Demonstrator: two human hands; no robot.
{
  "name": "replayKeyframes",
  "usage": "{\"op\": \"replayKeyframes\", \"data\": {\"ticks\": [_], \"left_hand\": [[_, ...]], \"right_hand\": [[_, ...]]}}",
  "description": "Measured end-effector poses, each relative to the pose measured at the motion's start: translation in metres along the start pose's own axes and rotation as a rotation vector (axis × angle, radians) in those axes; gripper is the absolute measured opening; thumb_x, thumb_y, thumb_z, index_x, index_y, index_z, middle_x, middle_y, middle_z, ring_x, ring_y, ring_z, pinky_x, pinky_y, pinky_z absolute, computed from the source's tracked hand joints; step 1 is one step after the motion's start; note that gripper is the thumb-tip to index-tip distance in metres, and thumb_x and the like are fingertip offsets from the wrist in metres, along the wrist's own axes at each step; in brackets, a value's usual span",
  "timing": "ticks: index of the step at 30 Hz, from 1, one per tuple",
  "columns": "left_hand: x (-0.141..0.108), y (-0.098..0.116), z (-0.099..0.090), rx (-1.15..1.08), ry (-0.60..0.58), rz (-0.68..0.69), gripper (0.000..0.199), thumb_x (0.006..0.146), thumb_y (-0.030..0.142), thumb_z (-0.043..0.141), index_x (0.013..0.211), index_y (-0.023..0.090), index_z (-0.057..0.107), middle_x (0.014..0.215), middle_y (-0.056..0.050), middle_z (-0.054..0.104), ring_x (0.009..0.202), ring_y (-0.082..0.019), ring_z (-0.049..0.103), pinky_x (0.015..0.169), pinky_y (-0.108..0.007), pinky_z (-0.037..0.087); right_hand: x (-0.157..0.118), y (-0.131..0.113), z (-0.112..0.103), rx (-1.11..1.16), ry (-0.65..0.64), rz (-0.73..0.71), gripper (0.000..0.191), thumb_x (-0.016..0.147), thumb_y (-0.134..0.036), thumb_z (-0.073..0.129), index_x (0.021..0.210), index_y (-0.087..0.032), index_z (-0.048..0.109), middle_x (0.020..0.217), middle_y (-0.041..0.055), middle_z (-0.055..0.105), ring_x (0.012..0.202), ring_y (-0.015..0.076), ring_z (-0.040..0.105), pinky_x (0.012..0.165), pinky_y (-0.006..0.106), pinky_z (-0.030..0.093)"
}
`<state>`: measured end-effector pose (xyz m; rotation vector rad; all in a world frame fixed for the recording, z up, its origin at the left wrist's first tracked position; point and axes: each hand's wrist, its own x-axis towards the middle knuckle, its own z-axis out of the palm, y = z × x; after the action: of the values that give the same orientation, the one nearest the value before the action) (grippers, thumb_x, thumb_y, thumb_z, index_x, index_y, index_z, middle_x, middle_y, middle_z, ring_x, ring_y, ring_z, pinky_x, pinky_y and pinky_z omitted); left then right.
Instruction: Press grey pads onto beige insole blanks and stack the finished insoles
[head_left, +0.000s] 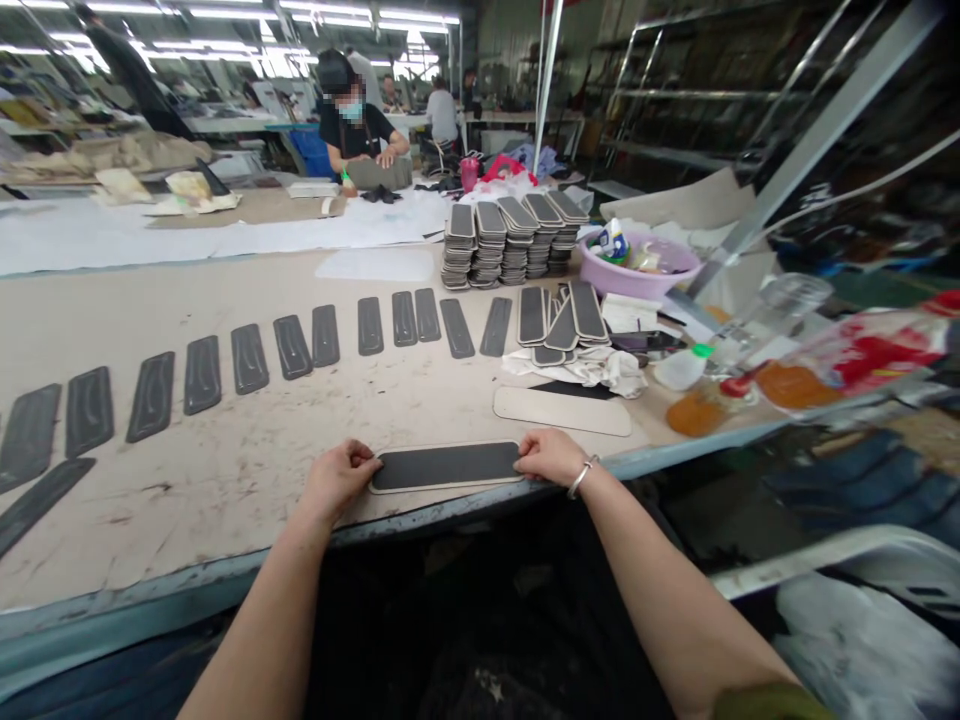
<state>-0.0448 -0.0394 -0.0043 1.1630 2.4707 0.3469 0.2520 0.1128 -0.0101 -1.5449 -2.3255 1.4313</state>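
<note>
A long dark panel with rounded corners and a pale border (450, 465) lies along the table's near edge. My left hand (341, 478) pinches its left end between thumb and fingers. At the other end, my right hand (549, 457), with a bracelet on the wrist, grips the panel's right corner. Just beyond the right hand rests a pale panel (562, 411) of similar shape, partly over a dark strip (577, 390). Dark glossy strips (250, 358) are spread in a curved row across the table.
Stacks of bordered panels (501, 245) stand at the back, beside a purple basin (637, 268). Several loose panels (559, 320) lie on a white cloth (600, 370). Bottles with amber liquid (697, 408) sit at the right edge. A masked co-worker (360, 130) works across the table.
</note>
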Motion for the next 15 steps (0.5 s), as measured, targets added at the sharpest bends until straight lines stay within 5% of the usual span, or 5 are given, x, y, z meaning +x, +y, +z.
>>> {"op": "replayKeyframes", "data": {"ticks": [15], "left_hand": [[-0.0012, 0.0001, 0.0013, 0.004, 0.016, 0.018, 0.021, 0.070, 0.039, 0.055, 0.077, 0.020, 0.059, 0.068, -0.002, 0.062, 0.064, -0.015, 0.055, 0.057, -0.024, 0.034]], "right_hand": [[-0.0038, -0.0041, 0.0011, -0.278, 0.096, -0.134, 0.008, 0.064, -0.023, 0.056, 0.068, -0.019, 0.061, 0.058, -0.0019, 0.063, 0.059, 0.0114, 0.058, 0.055, 0.019, 0.038]]}}
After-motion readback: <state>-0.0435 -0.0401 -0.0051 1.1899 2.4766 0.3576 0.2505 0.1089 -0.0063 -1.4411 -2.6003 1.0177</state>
